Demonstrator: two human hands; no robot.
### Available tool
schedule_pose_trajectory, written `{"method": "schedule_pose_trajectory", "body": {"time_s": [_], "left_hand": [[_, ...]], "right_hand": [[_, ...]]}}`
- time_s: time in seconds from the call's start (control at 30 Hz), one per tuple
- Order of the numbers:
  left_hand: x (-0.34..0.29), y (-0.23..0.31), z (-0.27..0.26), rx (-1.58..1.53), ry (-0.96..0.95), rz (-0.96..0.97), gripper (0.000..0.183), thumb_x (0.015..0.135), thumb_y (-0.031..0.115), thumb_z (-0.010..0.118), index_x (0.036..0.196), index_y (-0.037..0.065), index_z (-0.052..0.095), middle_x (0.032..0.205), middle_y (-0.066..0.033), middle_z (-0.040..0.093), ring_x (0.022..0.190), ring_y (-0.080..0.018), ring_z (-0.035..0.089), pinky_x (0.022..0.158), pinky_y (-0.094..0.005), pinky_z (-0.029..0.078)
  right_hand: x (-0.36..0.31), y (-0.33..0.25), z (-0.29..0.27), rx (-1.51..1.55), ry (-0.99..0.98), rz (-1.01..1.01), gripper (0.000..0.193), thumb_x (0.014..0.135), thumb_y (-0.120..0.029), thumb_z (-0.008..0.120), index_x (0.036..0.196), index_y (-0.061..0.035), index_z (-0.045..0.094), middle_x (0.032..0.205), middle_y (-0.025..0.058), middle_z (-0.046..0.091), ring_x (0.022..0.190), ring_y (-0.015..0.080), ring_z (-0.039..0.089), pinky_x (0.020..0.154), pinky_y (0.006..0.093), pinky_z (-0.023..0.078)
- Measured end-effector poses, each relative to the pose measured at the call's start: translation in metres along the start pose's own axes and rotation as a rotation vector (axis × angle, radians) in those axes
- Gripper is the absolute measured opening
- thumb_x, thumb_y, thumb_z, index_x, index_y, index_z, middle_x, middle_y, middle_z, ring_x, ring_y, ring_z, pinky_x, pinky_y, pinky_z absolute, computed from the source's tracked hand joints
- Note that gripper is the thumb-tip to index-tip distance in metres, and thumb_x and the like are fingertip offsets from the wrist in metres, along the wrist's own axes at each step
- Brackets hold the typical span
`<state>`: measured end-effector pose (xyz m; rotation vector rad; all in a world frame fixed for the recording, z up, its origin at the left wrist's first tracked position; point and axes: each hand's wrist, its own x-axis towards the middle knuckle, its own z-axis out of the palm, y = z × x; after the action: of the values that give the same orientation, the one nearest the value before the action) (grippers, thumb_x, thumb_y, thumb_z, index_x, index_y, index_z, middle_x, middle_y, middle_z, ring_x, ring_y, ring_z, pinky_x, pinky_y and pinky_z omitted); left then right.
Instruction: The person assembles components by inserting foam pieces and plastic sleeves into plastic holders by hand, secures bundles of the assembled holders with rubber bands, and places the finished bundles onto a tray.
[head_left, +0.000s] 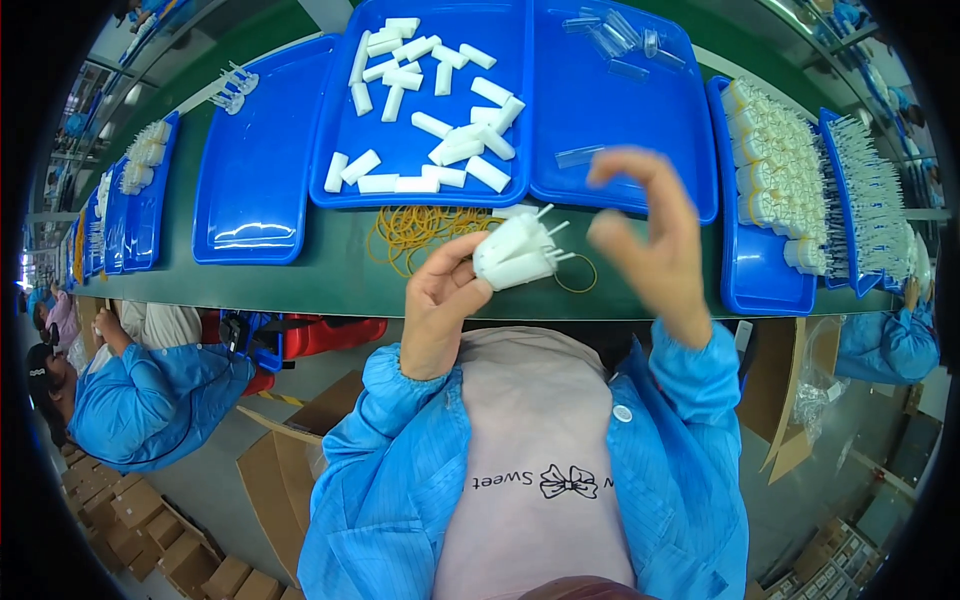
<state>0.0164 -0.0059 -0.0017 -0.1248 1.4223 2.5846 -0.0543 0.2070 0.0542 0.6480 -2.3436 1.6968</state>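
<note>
Head view: we hold a white pronged piece (515, 258) beside the rubber bands (425, 220), left hand (436, 308) closed; right hand (668, 248), blurred, seems wide.

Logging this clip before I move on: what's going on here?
The person's left hand holds a white assembly, its thin prongs pointing toward the right hand. That hand is raised beside it, blurred, fingers apart, with nothing visible in its grasp. Yellow bands lie on the table beyond the left hand; farther back, separate blue trays hold white pieces and clear tubes.
</note>
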Motion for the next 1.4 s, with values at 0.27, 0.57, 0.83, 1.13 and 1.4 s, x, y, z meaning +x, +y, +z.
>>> {"method": "schedule_pose_trajectory", "body": {"time_s": [0.27, 0.57, 0.83, 1.13, 1.4], "left_hand": [[0.001, 0.015, 0.012, -0.047, 0.025, 0.003, 0.056, 0.085, 0.010, 0.053, 0.137, 0.000, 0.035, 0.128, -0.0165, 0.051, 0.115, -0.0239, 0.053, 0.094, -0.0358, 0.044], [-0.001, 0.020, 0.010, -0.029, 0.099, 0.021, 0.059, 0.086, 0.006, 0.052, 0.140, 0.002, 0.030, 0.127, -0.0162, 0.051, 0.117, -0.0239, 0.052, 0.094, -0.0351, 0.043], [-0.002, 0.016, 0.012, 0.197, -0.009, 0.271, 0.056, 0.080, -0.008, 0.052, 0.134, -0.002, 0.040, 0.124, -0.0118, 0.047, 0.115, -0.0221, 0.051, 0.099, -0.0341, 0.040], [-0.012, 0.020, 0.012, 0.552, 0.014, 0.432, 0.050, 0.074, -0.005, 0.061, 0.123, 0.004, 0.056, 0.118, -0.0116, 0.047, 0.109, -0.0209, 0.050, 0.094, -0.0321, 0.042], [-0.012, 0.019, 0.011, 0.555, 0.037, 0.432, 0.050, 0.073, -0.001, 0.064, 0.122, 0.005, 0.057, 0.117, -0.0114, 0.048, 0.106, -0.0208, 0.049, 0.090, -0.0314, 0.042]], "right_hand": [[0.099, 0.155, -0.053, -0.873, 0.278, -0.108, 0.032, 0.084, -0.025, 0.061, 0.112, -0.0091, 0.059, 0.114, 0.0133, 0.060, 0.107, 0.0330, 0.054, 0.093, 0.0418, 0.040], [0.063, 0.066, -0.023, -0.287, 0.099, 0.068, 0.021, 0.085, -0.020, 0.061, 0.100, -0.0065, 0.065, 0.086, 0.0080, 0.064, 0.077, 0.0180, 0.060, 0.070, 0.0269, 0.046], [0.012, -0.032, -0.014, 0.017, 0.088, 0.054, 0.012, 0.085, -0.010, 0.061, 0.092, -0.0002, 0.063, 0.084, 0.0062, 0.061, 0.077, 0.0111, 0.056, 0.070, 0.0245, 0.044], [0.012, -0.024, -0.001, 0.111, -0.121, 0.146, 0.017, 0.083, -0.017, 0.067, 0.086, -0.0010, 0.061, 0.080, 0.0045, 0.062, 0.073, 0.0109, 0.055, 0.066, 0.0245, 0.044], [0.010, -0.022, 0.003, 0.097, -0.089, 0.116, 0.016, 0.083, -0.016, 0.068, 0.086, -0.0014, 0.062, 0.079, 0.0043, 0.062, 0.071, 0.0105, 0.055, 0.064, 0.0243, 0.044]]}}
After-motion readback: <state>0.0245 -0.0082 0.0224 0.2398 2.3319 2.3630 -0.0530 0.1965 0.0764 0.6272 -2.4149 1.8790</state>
